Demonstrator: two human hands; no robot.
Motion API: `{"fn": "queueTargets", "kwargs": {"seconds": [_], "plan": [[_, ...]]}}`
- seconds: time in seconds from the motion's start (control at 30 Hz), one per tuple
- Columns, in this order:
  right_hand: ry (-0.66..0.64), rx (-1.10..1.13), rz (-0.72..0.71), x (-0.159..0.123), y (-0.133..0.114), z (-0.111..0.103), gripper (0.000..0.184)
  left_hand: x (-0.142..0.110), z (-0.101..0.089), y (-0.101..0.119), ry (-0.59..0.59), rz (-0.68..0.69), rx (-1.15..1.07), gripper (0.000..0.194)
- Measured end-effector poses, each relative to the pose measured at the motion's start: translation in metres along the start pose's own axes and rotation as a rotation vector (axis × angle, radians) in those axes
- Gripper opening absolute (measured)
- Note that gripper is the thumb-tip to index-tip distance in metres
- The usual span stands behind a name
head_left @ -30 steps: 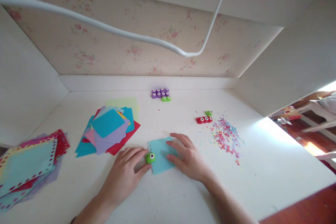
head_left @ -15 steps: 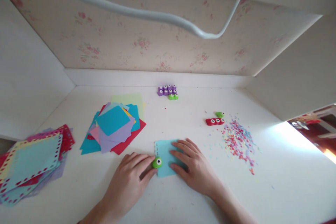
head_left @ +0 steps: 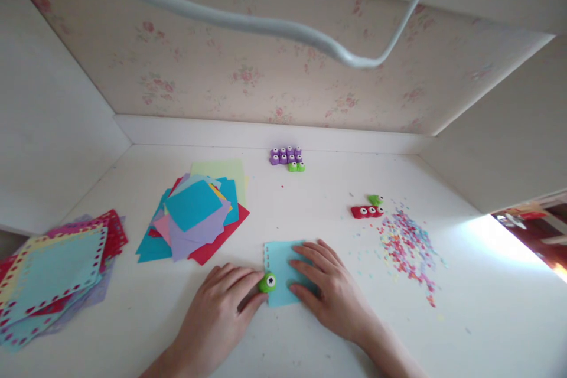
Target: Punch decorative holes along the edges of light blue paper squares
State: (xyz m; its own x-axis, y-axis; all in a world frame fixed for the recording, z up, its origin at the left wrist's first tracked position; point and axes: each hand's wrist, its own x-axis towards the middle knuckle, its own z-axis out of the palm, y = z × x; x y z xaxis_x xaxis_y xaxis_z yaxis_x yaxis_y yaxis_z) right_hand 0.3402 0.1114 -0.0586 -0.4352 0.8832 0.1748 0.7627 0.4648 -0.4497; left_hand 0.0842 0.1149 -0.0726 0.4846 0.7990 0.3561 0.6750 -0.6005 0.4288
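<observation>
1. Far left, I had hole-edged sheets (head_left: 62, 266), then plain paper (head_left: 192, 207)!
2. My left hand (head_left: 219, 301) pinched the green punch (head_left: 267, 283) at the blue sheet's (head_left: 282, 260) left edge, probably aligning it.
3. My right hand (head_left: 332, 292), fingers spread, steadied the paper, seemingly.
4. Confetti (head_left: 405, 242) lay loose (no container in view).

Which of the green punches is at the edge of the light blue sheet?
The green punch held in the left hand; the other green ones stand away from the sheet.
</observation>
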Motion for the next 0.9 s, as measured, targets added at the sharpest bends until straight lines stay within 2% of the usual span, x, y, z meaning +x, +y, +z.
{"fn": "queueTargets", "kwargs": {"seconds": [0.37, 0.53, 0.67, 0.9], "plan": [[-0.031, -0.051, -0.004, 0.000, -0.001, -0.001, 0.032, 0.001, -0.001, 0.000, -0.003, -0.021, -0.041, 0.022], [-0.044, -0.046, 0.006, 0.001, -0.001, -0.002, 0.033, 0.008, -0.009, 0.004, 0.000, -0.145, -0.139, 0.026], [-0.028, -0.023, 0.003, 0.000, -0.002, -0.002, 0.033, 0.021, -0.008, 0.008, -0.049, -0.250, -0.216, 0.023], [0.001, 0.009, 0.018, -0.001, -0.004, -0.003, 0.032, 0.034, -0.011, 0.015, -0.238, -0.304, -0.157, 0.022]]}}
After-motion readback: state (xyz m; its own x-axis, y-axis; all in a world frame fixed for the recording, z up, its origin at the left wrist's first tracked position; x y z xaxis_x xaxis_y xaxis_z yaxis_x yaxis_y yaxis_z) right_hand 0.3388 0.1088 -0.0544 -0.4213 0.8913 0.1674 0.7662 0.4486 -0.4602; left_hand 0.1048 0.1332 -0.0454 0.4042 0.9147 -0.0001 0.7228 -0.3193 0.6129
